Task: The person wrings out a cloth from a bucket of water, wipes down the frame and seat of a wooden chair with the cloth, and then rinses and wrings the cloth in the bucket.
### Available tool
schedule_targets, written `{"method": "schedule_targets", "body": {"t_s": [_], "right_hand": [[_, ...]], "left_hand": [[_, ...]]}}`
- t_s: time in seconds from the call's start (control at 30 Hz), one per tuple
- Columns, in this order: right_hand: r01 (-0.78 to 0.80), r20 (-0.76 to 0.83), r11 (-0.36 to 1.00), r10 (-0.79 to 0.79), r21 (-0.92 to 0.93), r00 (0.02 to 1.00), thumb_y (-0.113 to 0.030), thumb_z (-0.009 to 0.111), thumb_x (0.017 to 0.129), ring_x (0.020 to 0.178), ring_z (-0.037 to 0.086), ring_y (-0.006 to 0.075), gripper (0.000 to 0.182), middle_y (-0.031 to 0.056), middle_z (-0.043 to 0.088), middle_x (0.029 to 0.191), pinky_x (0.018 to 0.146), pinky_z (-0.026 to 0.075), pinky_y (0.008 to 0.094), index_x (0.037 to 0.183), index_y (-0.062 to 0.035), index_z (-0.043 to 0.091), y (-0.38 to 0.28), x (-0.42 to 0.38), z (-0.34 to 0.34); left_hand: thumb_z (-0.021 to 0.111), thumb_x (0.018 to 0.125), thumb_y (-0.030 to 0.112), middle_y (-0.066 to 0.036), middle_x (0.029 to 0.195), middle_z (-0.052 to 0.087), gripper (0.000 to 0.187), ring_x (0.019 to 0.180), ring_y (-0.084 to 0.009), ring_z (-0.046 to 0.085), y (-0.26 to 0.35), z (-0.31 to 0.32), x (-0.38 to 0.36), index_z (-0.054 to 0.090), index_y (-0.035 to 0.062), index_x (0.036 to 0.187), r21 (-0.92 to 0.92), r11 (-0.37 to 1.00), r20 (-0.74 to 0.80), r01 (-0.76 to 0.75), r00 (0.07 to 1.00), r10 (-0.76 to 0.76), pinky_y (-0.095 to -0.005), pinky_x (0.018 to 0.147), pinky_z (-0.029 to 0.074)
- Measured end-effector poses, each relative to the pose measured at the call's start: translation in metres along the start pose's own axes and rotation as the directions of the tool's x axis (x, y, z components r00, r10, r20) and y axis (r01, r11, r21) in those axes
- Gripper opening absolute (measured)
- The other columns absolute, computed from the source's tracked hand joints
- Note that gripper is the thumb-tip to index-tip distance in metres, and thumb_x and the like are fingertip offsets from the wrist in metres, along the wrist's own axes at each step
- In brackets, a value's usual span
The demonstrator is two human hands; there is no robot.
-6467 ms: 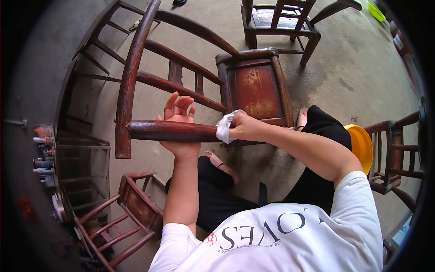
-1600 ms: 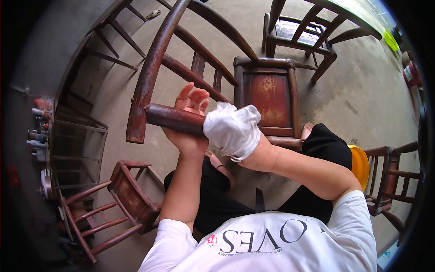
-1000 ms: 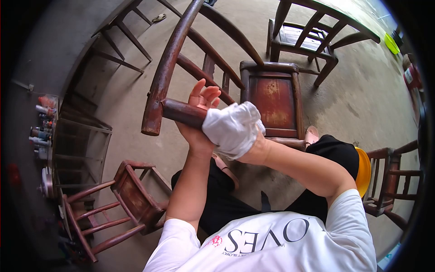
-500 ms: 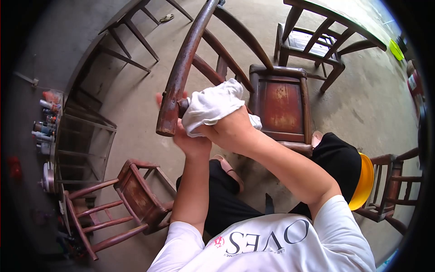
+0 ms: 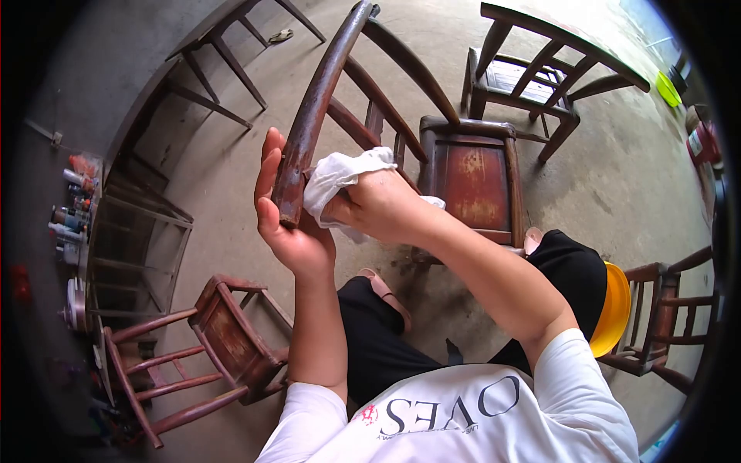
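A dark red-brown wooden chair is in front of me, with its worn seat (image 5: 475, 181) at the centre and its thick top rail (image 5: 323, 100) rising towards the upper left. My right hand (image 5: 386, 204) is closed on a crumpled white cloth (image 5: 336, 181), pressed to the inner side of the rail near its lower end. On the rail's outer side, my left hand (image 5: 289, 231) is open, its fingers stretched up and its palm beside the rail end. The cloth partly hides the right fingertips.
Other wooden chairs stand at the upper right (image 5: 525, 81), right (image 5: 656, 320) and lower left (image 5: 235, 328). A dark table (image 5: 181, 50) and a metal frame (image 5: 135, 266) line the left. A yellow round object (image 5: 614, 309) is beside my leg; a green basin (image 5: 668, 90) lies far right.
My left hand has come up along the outer side of the rail, and its fingers now show. The right hand and cloth have shifted slightly. The view has moved a little.
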State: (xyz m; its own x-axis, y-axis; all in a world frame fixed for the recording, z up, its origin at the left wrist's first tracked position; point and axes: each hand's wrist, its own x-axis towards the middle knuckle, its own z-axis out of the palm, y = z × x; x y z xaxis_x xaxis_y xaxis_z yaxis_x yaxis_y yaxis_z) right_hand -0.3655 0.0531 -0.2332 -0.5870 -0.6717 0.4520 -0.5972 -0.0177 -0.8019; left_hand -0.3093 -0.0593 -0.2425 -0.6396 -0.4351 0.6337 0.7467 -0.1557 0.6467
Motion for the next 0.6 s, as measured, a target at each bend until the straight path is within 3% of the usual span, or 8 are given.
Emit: {"method": "schedule_targets", "body": {"t_s": [0.17,0.23,0.3,0.37,0.43,0.5,0.57,0.6], "right_hand": [[-0.137,0.238,0.975,0.093,0.174,0.967,-0.022,0.057,0.081,0.072,0.06,0.0252,0.024,0.0158,0.062,0.078,0.068,0.047,0.0337,0.092,-0.0021,0.062,0.005,0.006,-0.017],[-0.243,0.196,0.915,0.187,0.321,0.963,-0.022,0.057,0.083,0.07,0.057,0.0185,0.023,0.0123,0.062,0.077,0.068,0.046,0.0314,0.093,-0.0015,0.062,0.001,0.0,-0.015],[-0.199,0.158,0.883,0.144,0.425,0.977,-0.02,0.057,0.084,0.07,0.054,0.0137,0.023,0.0097,0.062,0.078,0.069,0.046,0.0292,0.095,-0.0008,0.062,0.01,-0.002,-0.009],[-0.307,0.284,0.809,0.182,0.501,0.942,-0.009,0.055,0.084,0.084,0.052,0.0094,0.025,0.0036,0.06,0.092,0.077,0.045,0.0264,0.108,-0.0023,0.058,0.014,-0.003,-0.009],[-0.288,0.301,0.856,0.165,0.429,0.939,-0.007,0.054,0.083,0.084,0.052,0.0096,0.027,0.0031,0.06,0.093,0.078,0.045,0.0266,0.11,-0.0026,0.056,0.01,-0.002,-0.014],[-0.234,0.258,0.905,0.146,0.355,0.955,-0.009,0.055,0.082,0.081,0.054,0.0114,0.025,0.0062,0.061,0.09,0.076,0.046,0.0277,0.106,-0.0011,0.057,0.011,0.0,-0.013],[-0.188,0.218,0.947,0.132,0.26,0.967,-0.011,0.056,0.082,0.078,0.055,0.0128,0.023,0.0083,0.061,0.086,0.074,0.046,0.0286,0.103,-0.0004,0.058,0.003,0.005,-0.012],[-0.149,0.182,0.975,0.119,0.163,0.976,-0.012,0.056,0.082,0.075,0.055,0.0141,0.022,0.0104,0.061,0.082,0.072,0.046,0.0294,0.099,0.0002,0.059,0.0,0.007,-0.012]], "left_hand": [[0.038,0.086,0.033,-0.016,0.144,0.029,0.052,0.134,-0.0263,0.027,0.012,-0.001,0.005,0.048,0.0014,0.126,0.055,0.997,0.082,0.057,0.995,-0.062,-0.0415,0.109,0.02],[0.04,0.082,0.026,-0.014,0.145,0.028,0.056,0.133,-0.0231,0.029,0.023,-0.004,0.008,0.042,-0.0011,0.131,0.032,0.982,0.147,0.188,0.971,-0.191,-0.0387,0.11,0.018],[0.04,0.08,0.021,-0.014,0.146,0.025,0.06,0.135,-0.0235,0.025,0.039,0.0,0.016,0.035,-0.0027,0.135,-0.001,0.961,0.155,0.275,0.95,-0.272,-0.0366,0.111,0.015],[0.04,0.077,0.018,-0.016,0.147,0.02,0.065,0.137,-0.0244,0.019,0.051,0.004,0.029,0.029,-0.0028,0.138,0.125,0.894,0.174,0.429,0.878,-0.446,-0.0348,0.112,0.013],[0.04,0.08,0.017,-0.018,0.147,0.019,0.065,0.138,-0.0238,0.015,0.056,0.006,0.054,0.023,-0.003,0.14,0.181,0.864,0.206,0.469,0.841,-0.5,-0.0336,0.112,0.012],[0.042,0.085,0.017,-0.019,0.147,0.02,0.061,0.138,-0.0227,0.014,0.048,0.009,0.083,0.023,-0.0032,0.14,0.495,0.713,0.186,0.497,0.74,-0.646,-0.0321,0.111,0.012],[0.044,0.092,0.023,-0.018,0.144,0.026,0.058,0.136,-0.0218,0.02,0.03,0.013,0.103,0.025,-0.0038,0.139,0.466,0.717,0.183,0.518,0.737,-0.651,-0.0306,0.109,0.017],[0.043,0.093,0.028,-0.012,0.134,0.037,0.055,0.119,-0.0168,0.036,0.024,0.02,0.109,0.029,-0.0012,0.138,0.637,0.605,0.131,0.477,0.707,-0.695,-0.0302,0.098,0.031]]}}
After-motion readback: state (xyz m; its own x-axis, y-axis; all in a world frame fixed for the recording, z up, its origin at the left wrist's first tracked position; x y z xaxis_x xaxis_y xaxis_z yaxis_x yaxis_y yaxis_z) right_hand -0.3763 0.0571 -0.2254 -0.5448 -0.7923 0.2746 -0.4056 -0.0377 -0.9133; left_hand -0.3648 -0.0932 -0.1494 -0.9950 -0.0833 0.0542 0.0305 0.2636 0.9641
